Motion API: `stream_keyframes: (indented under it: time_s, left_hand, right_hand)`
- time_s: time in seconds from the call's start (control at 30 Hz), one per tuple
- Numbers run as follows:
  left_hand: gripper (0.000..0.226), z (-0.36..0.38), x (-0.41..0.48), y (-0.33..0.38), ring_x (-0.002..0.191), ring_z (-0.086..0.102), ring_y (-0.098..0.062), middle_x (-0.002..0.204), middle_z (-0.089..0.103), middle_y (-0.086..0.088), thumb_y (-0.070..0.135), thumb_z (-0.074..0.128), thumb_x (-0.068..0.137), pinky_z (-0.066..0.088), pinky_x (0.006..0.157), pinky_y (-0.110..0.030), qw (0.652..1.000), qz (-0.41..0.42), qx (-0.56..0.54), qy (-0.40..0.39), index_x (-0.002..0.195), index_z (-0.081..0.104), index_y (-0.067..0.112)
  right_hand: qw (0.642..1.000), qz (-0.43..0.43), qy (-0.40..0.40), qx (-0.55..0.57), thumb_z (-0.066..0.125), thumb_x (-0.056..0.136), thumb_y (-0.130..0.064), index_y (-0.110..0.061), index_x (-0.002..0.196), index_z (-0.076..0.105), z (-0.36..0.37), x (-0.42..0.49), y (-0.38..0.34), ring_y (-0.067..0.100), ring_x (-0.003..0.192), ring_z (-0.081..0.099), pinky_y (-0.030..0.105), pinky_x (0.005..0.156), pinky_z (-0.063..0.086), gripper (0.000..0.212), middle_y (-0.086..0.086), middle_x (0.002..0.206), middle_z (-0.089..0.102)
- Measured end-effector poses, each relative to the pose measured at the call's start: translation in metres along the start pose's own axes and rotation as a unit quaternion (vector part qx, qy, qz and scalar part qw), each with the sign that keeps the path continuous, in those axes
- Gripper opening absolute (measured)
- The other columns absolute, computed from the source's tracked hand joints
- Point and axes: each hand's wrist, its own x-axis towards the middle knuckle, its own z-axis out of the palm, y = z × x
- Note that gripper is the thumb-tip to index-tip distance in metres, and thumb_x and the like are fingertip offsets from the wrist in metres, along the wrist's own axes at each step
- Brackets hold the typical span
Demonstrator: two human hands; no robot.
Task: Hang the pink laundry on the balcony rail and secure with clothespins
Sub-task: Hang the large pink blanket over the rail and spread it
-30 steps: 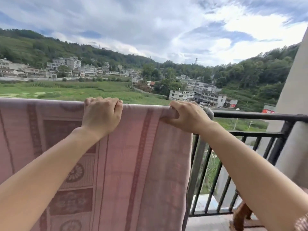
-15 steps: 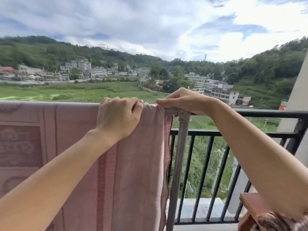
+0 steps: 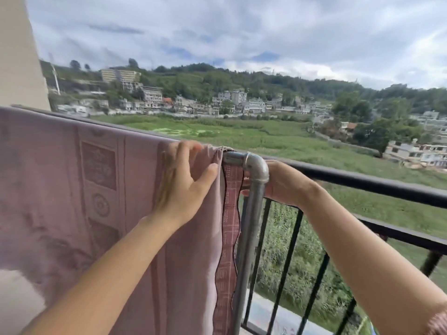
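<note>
Pink patterned cloth sheet (image 3: pixel 72 189), one piece, drapes over one grey metal pipe rail (image 3: pixel 254 189), its right edge hanging just beside the elbow bend. Two hands: the left hand (image 3: pixel 183 182) lies flat on the sheet, fingers slightly spread. The right hand (image 3: pixel 285 182) reaches behind the pipe, its grip hidden. Beyond, one black barred balcony railing (image 3: pixel 362 183) runs open to the right.

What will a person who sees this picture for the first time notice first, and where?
The big pink laundry fills the left half, draped over a grey metal pipe. At its right edge the left hand lies flat on the cloth, and the right hand reaches from behind the pipe's bend. Beyond the black balcony rail lie green fields and a hillside village.
</note>
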Motion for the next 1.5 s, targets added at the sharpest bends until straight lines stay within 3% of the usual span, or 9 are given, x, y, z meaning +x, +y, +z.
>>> stream_keyframes:
  time_s: [0.13, 0.23, 0.47, 0.67, 0.8, 0.93, 1.1, 1.33, 1.5]
  left_hand:
    - [0.036, 0.008, -0.017, 0.019, 0.082, 0.047, -0.016, 0.090, 0.043, 0.005, 0.047, 0.063, 0.078, 0.040, 0.072, -0.030, 0.996, -0.052, 0.067, 0.011, 0.089, 0.042, 0.020]
    - [0.035, 0.016, -0.011, 0.029, 0.079, 0.047, -0.016, 0.090, 0.050, 0.003, 0.042, 0.067, 0.081, 0.033, 0.067, -0.029, 0.987, -0.095, 0.131, -0.012, 0.090, 0.044, 0.017]
    - [0.033, 0.018, -0.008, 0.031, 0.048, 0.039, -0.014, 0.051, 0.048, 0.002, 0.022, 0.057, 0.092, 0.027, 0.050, -0.030, 0.988, -0.121, 0.093, 0.024, 0.060, 0.051, 0.015]
    - [0.026, 0.013, -0.010, 0.060, 0.058, 0.043, -0.012, 0.064, 0.041, -0.002, 0.034, 0.043, 0.098, 0.027, 0.060, -0.028, 0.982, -0.185, -0.019, 0.029, 0.083, 0.042, 0.012]
    - [0.022, 0.017, -0.019, 0.080, 0.057, 0.041, -0.015, 0.065, 0.039, 0.006, 0.016, 0.055, 0.090, 0.027, 0.044, -0.021, 0.963, -0.099, 0.247, -0.031, 0.092, 0.033, 0.015]
    - [0.009, 0.028, -0.027, 0.101, 0.066, 0.039, -0.023, 0.064, 0.038, 0.003, 0.003, 0.047, 0.089, 0.020, 0.054, -0.032, 0.970, -0.061, 0.227, 0.060, 0.093, 0.042, 0.009]
    - [0.016, 0.059, -0.063, 0.107, 0.073, 0.047, -0.029, 0.078, 0.051, -0.002, 0.013, 0.050, 0.087, 0.028, 0.060, -0.033, 0.953, -0.089, 0.288, -0.001, 0.101, 0.043, 0.012]
    - [0.020, 0.079, -0.088, 0.092, 0.093, 0.059, -0.042, 0.098, 0.063, -0.022, 0.031, 0.050, 0.087, 0.039, 0.065, -0.034, 0.878, -0.224, 0.413, -0.090, 0.082, 0.049, 0.011]
    - [0.028, 0.089, -0.115, 0.076, 0.100, 0.060, -0.036, 0.109, 0.063, -0.015, 0.030, 0.050, 0.089, 0.038, 0.067, -0.032, 0.795, -0.293, 0.490, -0.205, 0.104, 0.059, 0.009]
  right_hand:
    - [0.999, -0.023, -0.024, -0.006, 0.065, 0.076, -0.015, -0.018, 0.102, 0.074, -0.002, -0.002, 0.003, 0.013, 0.076, 0.059, 0.048, 0.099, 0.034, 0.027, -0.001, 0.086, 0.067]
    - [1.000, -0.005, -0.023, -0.006, 0.079, 0.070, -0.019, -0.002, 0.124, 0.059, 0.000, 0.004, 0.002, 0.029, 0.097, 0.055, 0.053, 0.103, 0.034, 0.061, 0.010, 0.102, 0.064]
    - [0.998, -0.027, 0.008, -0.048, 0.058, 0.088, -0.009, 0.005, 0.126, 0.054, 0.006, 0.010, 0.003, 0.037, 0.105, 0.049, 0.058, 0.105, 0.033, 0.041, 0.032, 0.119, 0.055]
    - [0.996, -0.081, -0.041, 0.007, 0.044, 0.098, -0.007, -0.011, 0.086, 0.054, 0.002, 0.018, -0.012, 0.015, 0.065, 0.060, 0.030, 0.061, 0.047, 0.016, 0.005, 0.081, 0.066]
    - [0.988, -0.141, -0.043, 0.038, 0.049, 0.097, -0.011, -0.012, 0.085, 0.055, 0.000, 0.016, -0.014, 0.017, 0.064, 0.060, 0.029, 0.059, 0.048, 0.013, 0.006, 0.078, 0.067]
    - [0.968, -0.229, -0.039, 0.092, 0.053, 0.093, -0.005, -0.009, 0.088, 0.060, -0.013, 0.005, -0.012, 0.015, 0.067, 0.063, 0.026, 0.063, 0.052, 0.009, 0.002, 0.076, 0.069]
    - [0.979, -0.198, 0.047, 0.032, 0.064, 0.080, 0.000, -0.016, 0.071, 0.068, -0.036, -0.009, 0.041, 0.014, 0.062, 0.057, 0.026, 0.063, 0.045, 0.018, -0.002, 0.065, 0.064]
    - [0.989, -0.125, -0.076, -0.033, 0.047, 0.083, -0.013, -0.025, 0.061, 0.060, -0.042, -0.034, 0.068, 0.008, 0.068, 0.056, 0.034, 0.078, 0.043, 0.028, -0.008, 0.069, 0.060]
    - [0.987, -0.095, -0.106, -0.075, 0.070, 0.079, -0.028, -0.024, 0.086, 0.068, -0.039, -0.037, 0.085, 0.009, 0.090, 0.059, 0.032, 0.082, 0.047, 0.008, -0.011, 0.086, 0.061]
